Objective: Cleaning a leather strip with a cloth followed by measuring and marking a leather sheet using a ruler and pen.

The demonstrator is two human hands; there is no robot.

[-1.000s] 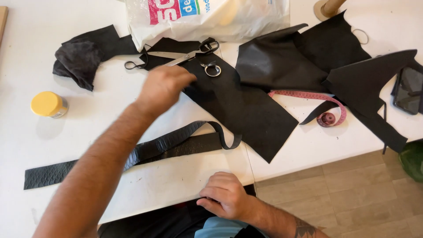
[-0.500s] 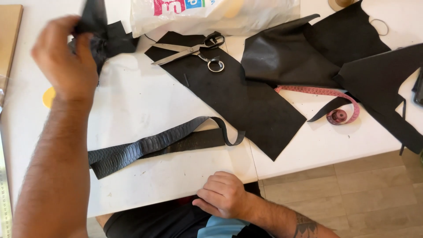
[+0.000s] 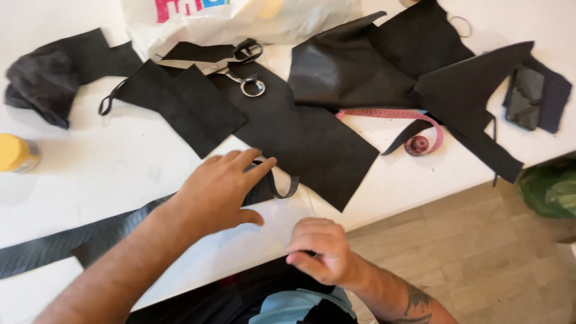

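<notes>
Left hand (image 3: 219, 192) lay flat, fingers spread, palm down on the black textured strap (image 3: 54, 246), gripping nothing. The strap ran from under that hand out toward the left along the white table (image 3: 108, 162); its far end curled into a loop (image 3: 282, 183) just past the fingertips. Strap was long, narrow, dark, with a scaly embossed surface. Right hand (image 3: 318, 249) sat at the near table edge, fingers curled loosely together, empty as far as could be seen. Just beyond the left hand lay a flat black leather sheet (image 3: 306, 144), and a smaller black square piece (image 3: 180, 105) beside it. Scissors (image 3: 228, 63) rested further back, partly on the leather. Pink tape measure (image 3: 408, 129) lay to the right, well apart from both hands. Yellow-lidded jar (image 3: 15, 153) stood at far left.
</notes>
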